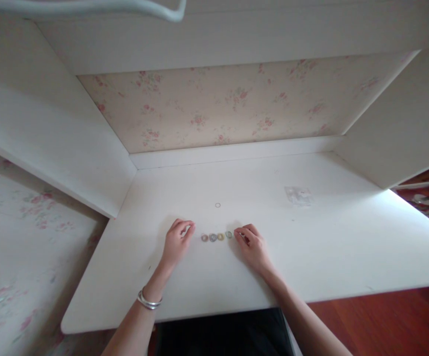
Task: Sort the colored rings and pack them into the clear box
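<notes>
Four small groups of thin rings lie in a short row on the white desk: reddish rings (204, 241), grey rings (213, 238), yellow rings (221, 240) and green rings (229, 238). My left hand (176, 242) is left of the reddish rings, thumb and forefinger pinched together; anything between them is too small to make out. At the other end, my right hand (252, 245) has its fingers curled together close beside the green rings. Whether it touches them or pinches something is unclear. A single thin ring (218, 207) lies farther back, behind the row.
A clear plastic bag (298, 196) lies at the back right of the white desk (333, 237). White side panels (62, 113) and a flowered back wall (233, 104) enclose the desktop. A white bar (136, 7) crosses above at the upper left.
</notes>
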The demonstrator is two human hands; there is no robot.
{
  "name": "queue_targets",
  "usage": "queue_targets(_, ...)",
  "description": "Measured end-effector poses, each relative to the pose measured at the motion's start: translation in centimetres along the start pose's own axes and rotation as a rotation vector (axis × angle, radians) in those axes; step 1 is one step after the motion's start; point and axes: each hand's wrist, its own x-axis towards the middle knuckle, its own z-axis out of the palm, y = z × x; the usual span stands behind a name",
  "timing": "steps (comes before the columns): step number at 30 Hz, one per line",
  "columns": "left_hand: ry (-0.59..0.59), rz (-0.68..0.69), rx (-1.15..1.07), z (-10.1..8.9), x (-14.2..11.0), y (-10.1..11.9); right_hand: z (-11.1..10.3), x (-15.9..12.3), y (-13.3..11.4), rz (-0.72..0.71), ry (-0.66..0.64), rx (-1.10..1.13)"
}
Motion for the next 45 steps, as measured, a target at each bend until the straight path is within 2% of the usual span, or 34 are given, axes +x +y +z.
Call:
queue_targets(3, 0.04, -0.17, -0.034, -0.8, 0.0, -1.7, 0.0, 1.0, -0.5, 0.004, -0.005, -0.007)
queue_targets(6, -0.004, -0.248, -0.08, -0.8, -0.1, -2.8, 0.3, 2.9, -1.4, -0.038, -0.018, -0.076)
queue_targets(9, -0.045, -0.248, -0.099, -0.7, -0.1, -3.2, 1.0, 5.3, -2.3, -0.09, -0.076, -0.205)
queue_targets(14, -0.045, -0.228, -0.088, -0.9, 0.1, -3.4, 2.5, 8.8, -3.0, -0.117, -0.21, -0.436)
queue_targets(21, -0.097, -0.177, -0.058, -1.0, -0.1, -3.3, 3.8, 10.9, -2.7, -0.124, -0.296, -0.49)
queue_targets(28, -0.101, -0.138, -0.023, -0.8, -0.1, -3.2, 3.1, 9.6, -3.9, -0.196, -0.351, -0.446)
queue_targets(34, -0.11, -0.14, -0.03, -0.8, -0.2, -3.0, 1.4, 5.8, -6.2, -0.343, -0.375, -0.312)
queue_targets(39, -0.118, -0.109, -0.002, -0.8, -0.3, -2.9, 1.3, 3.0, -5.9, -0.418, -0.413, -0.404)
queue_targets(45, -0.115, -0.092, 0.009, -0.7, -0.4, -3.1, 1.7, 2.4, -6.1, -0.443, -0.429, -0.516)
